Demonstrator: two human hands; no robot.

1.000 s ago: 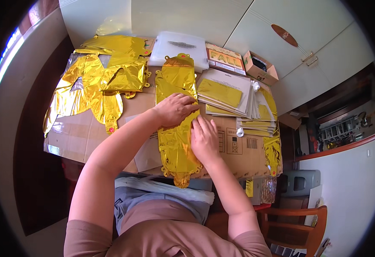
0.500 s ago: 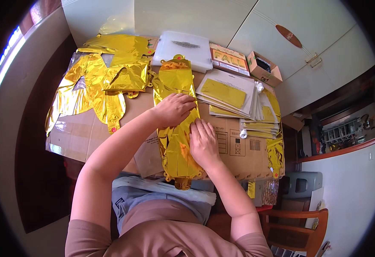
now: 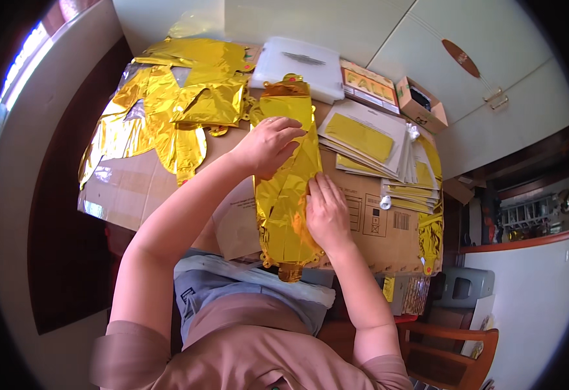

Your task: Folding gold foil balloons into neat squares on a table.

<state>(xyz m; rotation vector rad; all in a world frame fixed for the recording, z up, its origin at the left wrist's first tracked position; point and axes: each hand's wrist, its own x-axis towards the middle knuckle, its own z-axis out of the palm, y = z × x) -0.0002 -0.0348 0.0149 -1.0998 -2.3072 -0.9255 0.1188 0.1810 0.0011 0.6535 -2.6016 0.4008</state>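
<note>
A gold foil balloon [image 3: 286, 188], folded into a long flat strip, lies on the cardboard-covered table in front of me. Across its upper middle reaches my left hand [image 3: 271, 147], loosely bent with fingers and thumb apart; whether it touches the foil is hard to tell. My right hand [image 3: 327, 211] rests against the strip's right edge, fingers stretched out and flat, gripping nothing. Small looped tabs stick out at the strip's near end, which reaches the table's front edge. A sheet of printed paper [image 3: 236, 227] is partly covered by the strip's left side.
More gold foil balloons [image 3: 200, 101] lie spread at the far left. To the right are stacked white cards with gold pieces [image 3: 362, 136]. A translucent plastic case [image 3: 297, 68], a printed box [image 3: 369, 88] and an open carton [image 3: 422, 104] line the back. A wooden chair [image 3: 453, 331] stands lower right.
The whole view has shifted, so the table sits further right. My left hand has moved slightly farther up the strip, with its fingers more bent; the right stays at the edge.
</note>
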